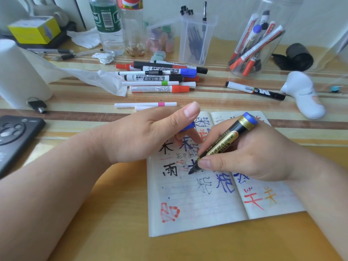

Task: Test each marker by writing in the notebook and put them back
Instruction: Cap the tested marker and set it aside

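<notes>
Our right hand (254, 157) grips the black-and-gold marker with a blue end (226, 140), its tip touching the left page of the open lined paper notebook (197, 204). Our left hand (143, 134) holds the blue plastic cap (188, 127) over the notebook's top edge.

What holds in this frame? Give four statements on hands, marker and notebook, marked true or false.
1. The right hand holds a black-and-gold marker with its tip on the open notebook. True.
2. The left hand holds a blue cap. True.
3. The notebook pages are blank. False: both pages carry coloured writing.
4. The whiteboard markers lie piled on the notebook. False: the whiteboard markers lie on the table beyond it.
</notes>
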Motion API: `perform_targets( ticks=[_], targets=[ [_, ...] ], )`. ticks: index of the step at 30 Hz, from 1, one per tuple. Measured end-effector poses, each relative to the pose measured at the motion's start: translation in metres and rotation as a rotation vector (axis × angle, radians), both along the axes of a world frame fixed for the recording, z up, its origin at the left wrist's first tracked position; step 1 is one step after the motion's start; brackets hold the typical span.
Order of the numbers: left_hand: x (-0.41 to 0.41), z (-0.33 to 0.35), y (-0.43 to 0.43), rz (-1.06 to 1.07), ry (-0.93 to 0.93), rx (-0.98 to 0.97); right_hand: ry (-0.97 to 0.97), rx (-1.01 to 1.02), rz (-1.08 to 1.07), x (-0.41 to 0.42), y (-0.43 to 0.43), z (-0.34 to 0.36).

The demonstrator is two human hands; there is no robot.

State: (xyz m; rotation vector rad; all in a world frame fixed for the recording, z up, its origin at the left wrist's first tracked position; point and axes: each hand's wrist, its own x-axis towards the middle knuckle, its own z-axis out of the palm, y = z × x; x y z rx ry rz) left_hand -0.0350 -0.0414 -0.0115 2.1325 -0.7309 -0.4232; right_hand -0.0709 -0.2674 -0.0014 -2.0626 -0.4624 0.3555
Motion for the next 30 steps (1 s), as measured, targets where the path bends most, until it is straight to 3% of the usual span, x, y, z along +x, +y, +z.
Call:
perform_targets(
  ticks=[11, 13, 16, 19, 21, 25, 30],
  targets=[
    [0.002, -0.003, 0.002, 0.020, 0.078, -0.029, -0.065, -0.104, -0.064, 0.003, 0.000, -0.004],
    [0.003, -0.004, 0.003, 0.019, 0.024, 0.010, 0.005, -0.023, -0.065, 0.004, -0.003, -0.004],
    [0.000, -0.003, 0.002, -0.013, 0.021, -0.004, 0.122, 0.309, -0.110, 0.008, -0.009, -0.007],
    [-0.001, -0.002, 0.000, 0.006, -0.051, 0.032, 0.082, 0.671, -0.201, 0.014, -0.009, -0.009],
    [-0.001, -0.002, -0.001, 0.025, -0.133, 0.043, 0.058, 0.792, -0.269, 0.016, -0.008, -0.008],
    [0.000, -0.002, -0.001, 0.040, -0.196, 0.034, 0.012, 0.807, -0.267, 0.015, -0.007, -0.012],
    [0.001, -0.008, -0.001, 0.019, -0.250, 0.024, -0.049, 0.687, -0.226, 0.013, -0.009, -0.018]
  ],
)
